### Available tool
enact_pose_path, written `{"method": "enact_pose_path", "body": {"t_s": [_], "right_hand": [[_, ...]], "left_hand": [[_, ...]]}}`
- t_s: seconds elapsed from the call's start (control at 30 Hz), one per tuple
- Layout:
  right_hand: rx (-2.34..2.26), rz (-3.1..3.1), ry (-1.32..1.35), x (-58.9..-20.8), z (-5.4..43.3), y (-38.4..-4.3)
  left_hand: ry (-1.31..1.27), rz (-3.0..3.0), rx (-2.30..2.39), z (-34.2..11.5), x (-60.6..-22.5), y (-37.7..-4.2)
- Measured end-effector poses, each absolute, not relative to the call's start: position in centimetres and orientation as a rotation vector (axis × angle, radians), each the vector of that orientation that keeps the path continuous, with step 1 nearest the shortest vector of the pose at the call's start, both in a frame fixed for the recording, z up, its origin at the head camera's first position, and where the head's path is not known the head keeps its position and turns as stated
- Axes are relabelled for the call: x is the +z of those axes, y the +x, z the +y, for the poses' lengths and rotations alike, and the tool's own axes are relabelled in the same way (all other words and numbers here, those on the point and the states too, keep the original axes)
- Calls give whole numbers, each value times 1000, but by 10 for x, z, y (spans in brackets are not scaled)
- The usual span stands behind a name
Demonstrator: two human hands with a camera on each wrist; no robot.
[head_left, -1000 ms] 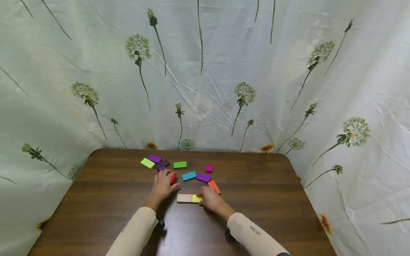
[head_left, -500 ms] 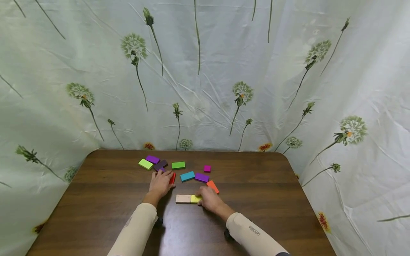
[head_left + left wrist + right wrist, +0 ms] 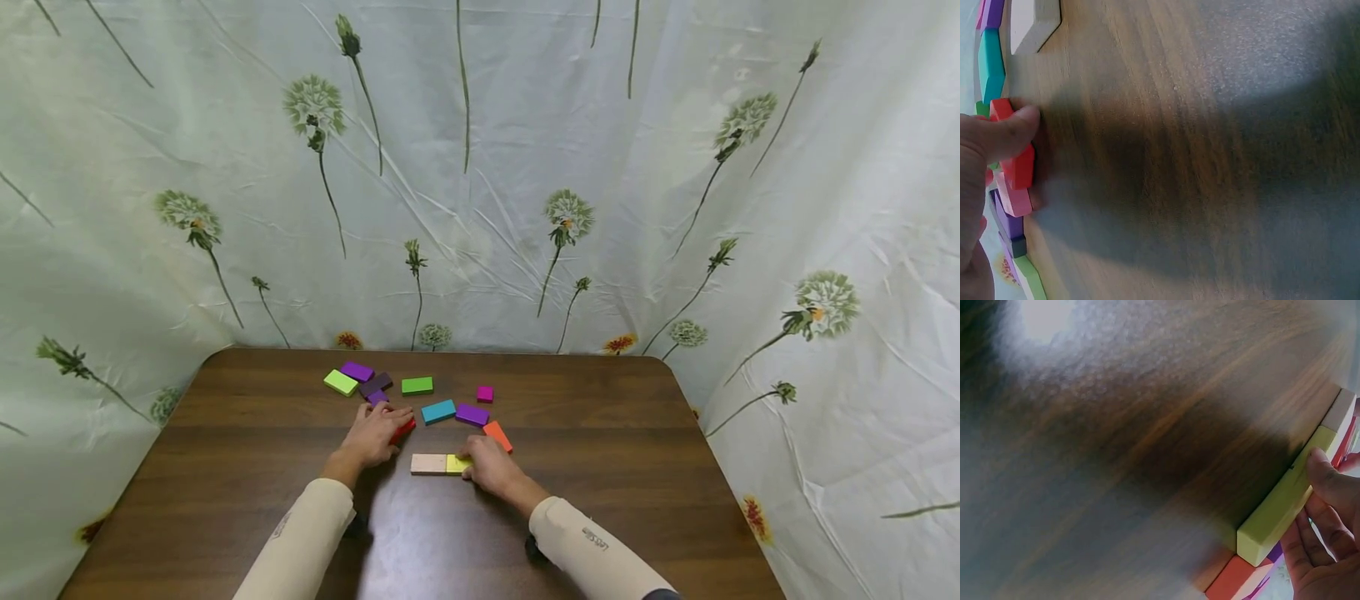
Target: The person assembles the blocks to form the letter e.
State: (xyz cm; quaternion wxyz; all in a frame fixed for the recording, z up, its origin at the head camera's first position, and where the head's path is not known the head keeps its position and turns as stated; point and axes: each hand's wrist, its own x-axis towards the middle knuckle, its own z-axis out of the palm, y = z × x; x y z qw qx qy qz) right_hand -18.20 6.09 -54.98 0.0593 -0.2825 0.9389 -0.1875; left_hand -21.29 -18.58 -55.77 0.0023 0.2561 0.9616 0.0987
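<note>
My left hand [image 3: 372, 435] grips a red block [image 3: 403, 431] on the table, thumb on its near side and fingers over the top. In the left wrist view a pink block [image 3: 1014, 195] lies beside the red block. My right hand [image 3: 495, 467] pinches a yellow block [image 3: 457, 464] between thumb and fingers; the hand hides its right part. The yellow block lies end to end against a pale beige block [image 3: 428, 464]. An orange block [image 3: 498, 436] lies just behind the right hand.
On the brown table [image 3: 615, 500], beyond the hands, lie a teal block [image 3: 438, 412], a purple block [image 3: 472, 414], a green block [image 3: 417, 386] and a small magenta block [image 3: 485, 394]. A dark block [image 3: 376, 384] and a lime block [image 3: 341, 382] sit among purple ones at back left.
The left hand has drawn slightly back toward the person, and the red block in its grip has turned to a slant. The right hand keeps its place on the yellow block.
</note>
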Motion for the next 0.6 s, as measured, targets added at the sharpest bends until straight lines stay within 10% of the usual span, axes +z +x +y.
{"method": "enact_pose_path", "body": {"t_s": [0.6], "right_hand": [[-572,2854,-870,-550,62,-181]], "left_hand": [[934,2938,320,-187,-551,-213]]}}
